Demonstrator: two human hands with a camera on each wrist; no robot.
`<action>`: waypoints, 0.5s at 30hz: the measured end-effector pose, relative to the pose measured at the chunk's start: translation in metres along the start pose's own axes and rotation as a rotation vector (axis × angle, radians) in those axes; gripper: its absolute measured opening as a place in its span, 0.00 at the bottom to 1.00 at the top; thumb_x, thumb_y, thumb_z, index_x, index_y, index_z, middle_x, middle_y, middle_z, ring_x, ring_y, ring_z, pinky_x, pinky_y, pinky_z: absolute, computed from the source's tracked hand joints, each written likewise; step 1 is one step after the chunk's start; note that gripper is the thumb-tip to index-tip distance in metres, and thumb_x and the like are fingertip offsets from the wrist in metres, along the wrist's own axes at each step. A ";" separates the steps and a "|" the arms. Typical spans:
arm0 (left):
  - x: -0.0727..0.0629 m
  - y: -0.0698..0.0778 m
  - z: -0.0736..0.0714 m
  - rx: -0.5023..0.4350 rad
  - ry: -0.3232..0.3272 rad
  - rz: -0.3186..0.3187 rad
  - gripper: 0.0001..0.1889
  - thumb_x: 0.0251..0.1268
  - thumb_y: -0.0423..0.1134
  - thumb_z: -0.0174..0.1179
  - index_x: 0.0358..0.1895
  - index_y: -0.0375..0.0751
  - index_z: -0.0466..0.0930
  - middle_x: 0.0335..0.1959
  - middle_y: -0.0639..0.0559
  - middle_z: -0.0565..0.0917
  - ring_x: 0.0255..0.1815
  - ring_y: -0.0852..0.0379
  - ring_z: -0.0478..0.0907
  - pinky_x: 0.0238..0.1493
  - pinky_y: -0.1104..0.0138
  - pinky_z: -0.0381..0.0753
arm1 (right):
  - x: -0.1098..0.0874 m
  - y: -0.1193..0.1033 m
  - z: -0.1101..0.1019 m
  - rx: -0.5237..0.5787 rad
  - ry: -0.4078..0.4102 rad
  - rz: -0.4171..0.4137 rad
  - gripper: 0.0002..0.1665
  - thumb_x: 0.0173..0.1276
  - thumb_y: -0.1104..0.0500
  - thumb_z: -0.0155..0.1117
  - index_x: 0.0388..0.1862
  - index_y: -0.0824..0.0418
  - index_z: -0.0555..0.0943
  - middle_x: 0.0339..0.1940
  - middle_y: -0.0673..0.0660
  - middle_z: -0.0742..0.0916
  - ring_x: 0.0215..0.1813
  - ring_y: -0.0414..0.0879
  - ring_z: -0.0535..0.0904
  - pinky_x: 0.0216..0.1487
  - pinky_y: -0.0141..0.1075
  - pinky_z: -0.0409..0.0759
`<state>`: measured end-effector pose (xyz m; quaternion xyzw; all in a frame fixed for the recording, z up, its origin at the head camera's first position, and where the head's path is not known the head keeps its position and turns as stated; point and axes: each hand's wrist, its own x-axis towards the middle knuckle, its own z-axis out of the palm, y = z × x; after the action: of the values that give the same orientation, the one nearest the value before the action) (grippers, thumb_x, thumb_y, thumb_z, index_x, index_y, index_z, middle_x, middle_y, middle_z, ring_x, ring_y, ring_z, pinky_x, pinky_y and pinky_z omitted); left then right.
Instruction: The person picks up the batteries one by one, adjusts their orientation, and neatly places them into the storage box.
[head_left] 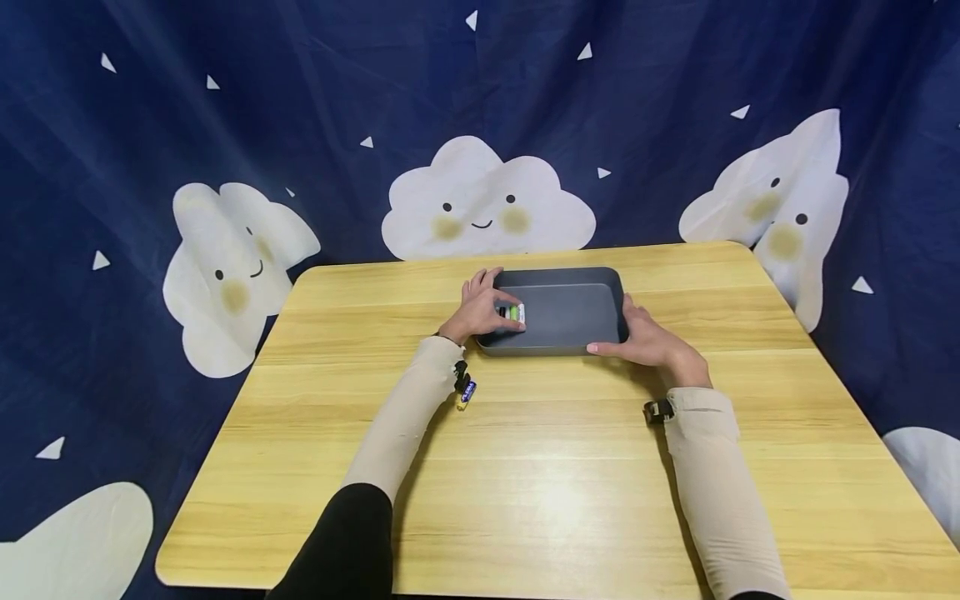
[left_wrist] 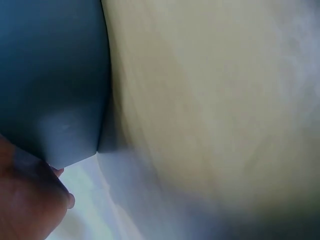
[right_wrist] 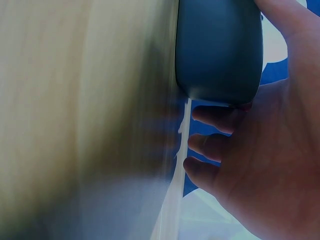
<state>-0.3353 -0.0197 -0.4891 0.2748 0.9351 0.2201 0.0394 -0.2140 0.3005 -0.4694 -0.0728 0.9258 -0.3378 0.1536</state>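
In the head view a dark grey rectangular tray sits toward the back of the table. My left hand reaches over its left end. Its thumb and index finger pinch a small row of what look like batteries, green, white and black, low over the tray floor; the palm side is hidden. My right hand grips the tray's front right corner, thumb along the front wall and fingers at the right wall. The right wrist view shows this hand around the tray end, its other fingers spread below.
A blue and yellow battery lies on the wooden table beside the left wrist, in front of the tray. Behind the table hangs a dark blue curtain with white clouds. Both wrists carry a small black camera.
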 end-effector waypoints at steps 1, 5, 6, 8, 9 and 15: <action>0.000 0.000 0.000 0.003 0.002 0.001 0.27 0.51 0.60 0.78 0.54 0.54 0.91 0.86 0.44 0.51 0.86 0.35 0.42 0.81 0.36 0.41 | 0.000 0.000 0.000 0.000 -0.001 0.000 0.81 0.64 0.29 0.69 0.82 0.69 0.23 0.85 0.74 0.40 0.86 0.71 0.35 0.81 0.67 0.46; -0.001 0.000 0.000 0.005 -0.006 -0.005 0.26 0.52 0.60 0.78 0.54 0.54 0.91 0.86 0.45 0.51 0.86 0.36 0.41 0.81 0.35 0.39 | 0.001 0.000 0.000 -0.001 0.003 -0.005 0.81 0.64 0.29 0.69 0.82 0.68 0.23 0.85 0.73 0.40 0.86 0.71 0.34 0.81 0.67 0.45; -0.001 0.000 0.000 0.008 -0.007 -0.003 0.26 0.51 0.60 0.78 0.54 0.54 0.91 0.86 0.45 0.51 0.86 0.36 0.42 0.81 0.34 0.39 | 0.001 0.000 0.000 0.000 0.006 -0.007 0.81 0.64 0.29 0.69 0.83 0.67 0.23 0.86 0.72 0.40 0.86 0.70 0.34 0.82 0.67 0.45; -0.001 0.000 -0.001 0.013 -0.010 0.001 0.27 0.52 0.60 0.78 0.54 0.54 0.90 0.86 0.44 0.51 0.86 0.35 0.42 0.80 0.32 0.39 | 0.001 0.000 0.000 0.000 0.011 -0.010 0.81 0.63 0.29 0.70 0.83 0.66 0.24 0.86 0.71 0.40 0.86 0.70 0.34 0.81 0.68 0.45; -0.001 0.000 -0.001 0.016 -0.013 0.004 0.27 0.52 0.60 0.78 0.54 0.55 0.90 0.86 0.44 0.51 0.86 0.35 0.42 0.80 0.32 0.39 | 0.001 0.000 0.000 0.000 0.012 -0.011 0.81 0.63 0.29 0.70 0.83 0.66 0.24 0.86 0.71 0.41 0.86 0.71 0.34 0.81 0.68 0.45; -0.003 0.000 -0.009 0.010 -0.031 -0.001 0.32 0.53 0.64 0.75 0.61 0.56 0.86 0.86 0.45 0.51 0.86 0.36 0.42 0.80 0.32 0.36 | 0.000 -0.001 0.000 -0.003 -0.005 0.004 0.81 0.63 0.28 0.68 0.83 0.66 0.23 0.86 0.71 0.39 0.86 0.71 0.34 0.81 0.68 0.45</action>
<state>-0.3346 -0.0245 -0.4811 0.2778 0.9357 0.2112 0.0525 -0.2141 0.3003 -0.4687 -0.0720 0.9260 -0.3360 0.1565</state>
